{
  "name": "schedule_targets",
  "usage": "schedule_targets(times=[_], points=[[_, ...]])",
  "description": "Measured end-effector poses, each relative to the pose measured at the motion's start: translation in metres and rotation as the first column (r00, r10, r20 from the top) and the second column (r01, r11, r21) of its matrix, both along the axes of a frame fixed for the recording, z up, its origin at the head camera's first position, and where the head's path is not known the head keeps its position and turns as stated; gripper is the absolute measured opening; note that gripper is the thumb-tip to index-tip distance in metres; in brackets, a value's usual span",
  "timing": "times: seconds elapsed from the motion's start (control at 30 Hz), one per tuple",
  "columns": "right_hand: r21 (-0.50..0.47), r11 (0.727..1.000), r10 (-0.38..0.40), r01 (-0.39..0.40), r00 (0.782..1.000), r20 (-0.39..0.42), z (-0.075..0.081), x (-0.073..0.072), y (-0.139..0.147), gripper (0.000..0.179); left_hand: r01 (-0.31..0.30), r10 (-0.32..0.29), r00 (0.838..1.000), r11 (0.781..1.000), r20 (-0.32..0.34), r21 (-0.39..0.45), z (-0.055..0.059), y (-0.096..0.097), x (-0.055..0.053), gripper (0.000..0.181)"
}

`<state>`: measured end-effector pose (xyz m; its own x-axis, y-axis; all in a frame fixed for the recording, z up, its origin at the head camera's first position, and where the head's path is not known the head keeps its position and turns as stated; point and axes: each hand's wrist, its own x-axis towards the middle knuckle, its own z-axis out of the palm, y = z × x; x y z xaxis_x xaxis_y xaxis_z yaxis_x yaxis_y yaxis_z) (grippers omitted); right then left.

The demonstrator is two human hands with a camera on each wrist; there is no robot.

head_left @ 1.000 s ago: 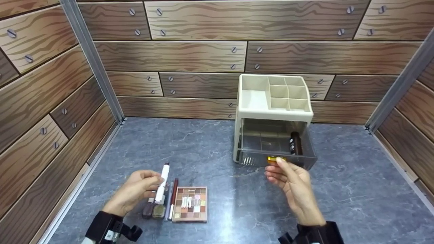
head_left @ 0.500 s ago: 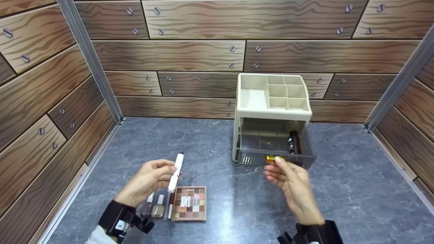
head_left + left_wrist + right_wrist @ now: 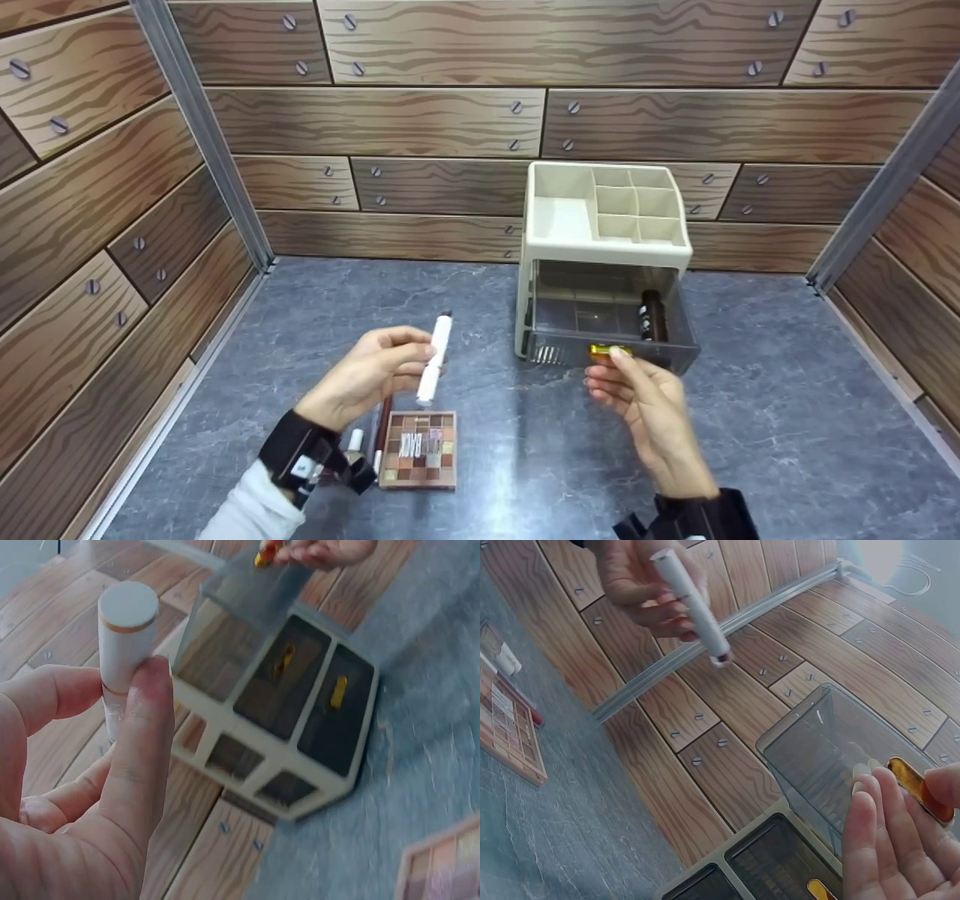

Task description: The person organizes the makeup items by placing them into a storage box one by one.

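My left hand (image 3: 382,364) pinches a white cosmetic tube (image 3: 434,364) between thumb and fingers, above the table. The tube has a dark far end, and thin gold rings on it show in the left wrist view. My right hand (image 3: 649,409) grips the gold handle (image 3: 600,350) of a clear grey drawer (image 3: 559,354), thumb on the handle's front. That top drawer stands pulled out of the cream makeup organizer (image 3: 609,253). Inside it, along the right side, lies a dark bottle (image 3: 654,316). Divided compartments on the organizer's top hold nothing visible.
An eyeshadow palette (image 3: 418,451) lies on the table at front left. Beside it are a dark red pencil-like stick (image 3: 384,426) and a nail polish bottle (image 3: 355,444), partly hidden by my left wrist. Two closed drawers (image 3: 281,686) sit below the pulled-out one. Wood-patterned walls surround the table.
My left hand has carried the white tube to the right and away from me, from above the nail polish towards the organizer. The right hand and the drawer have stayed put.
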<state>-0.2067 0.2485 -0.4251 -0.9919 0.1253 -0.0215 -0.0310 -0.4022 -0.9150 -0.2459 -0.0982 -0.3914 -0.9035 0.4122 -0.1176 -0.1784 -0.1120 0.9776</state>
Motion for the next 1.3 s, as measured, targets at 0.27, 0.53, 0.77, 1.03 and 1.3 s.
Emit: schedule_targets(times=[0.27, 0.53, 0.77, 1.03, 1.3], points=[[0.015, 1.0, -0.012, 0.012, 1.0, 0.001, 0.001, 0.0, 0.001, 0.024, 0.03, -0.03, 0.999, 0.999, -0.024, -0.01, 0.02, 0.031, -0.01, 0.031], [0.014, 1.0, -0.015, 0.015, 1.0, 0.009, 0.002, 0.0, 0.0, 0.023, 0.061, -0.06, 0.997, 0.998, -0.038, 0.03, 0.032, 0.053, -0.017, 0.022], [0.008, 1.0, -0.012, 0.012, 1.0, 0.01, 0.002, -0.001, 0.001, 0.024, 0.092, -0.09, 0.995, 0.993, -0.03, 0.071, 0.037, 0.068, -0.024, 0.021], [0.001, 1.0, -0.02, 0.02, 1.0, 0.021, 0.001, -0.001, -0.001, 0.023, 0.087, -0.088, 0.995, 0.996, -0.042, -0.011, 0.049, 0.088, -0.033, 0.023], [0.008, 1.0, -0.002, 0.002, 1.0, -0.003, -0.001, 0.0, 0.0, 0.024, 0.082, -0.107, 0.988, 0.974, -0.111, -0.21, 0.068, 0.113, -0.043, 0.022]])
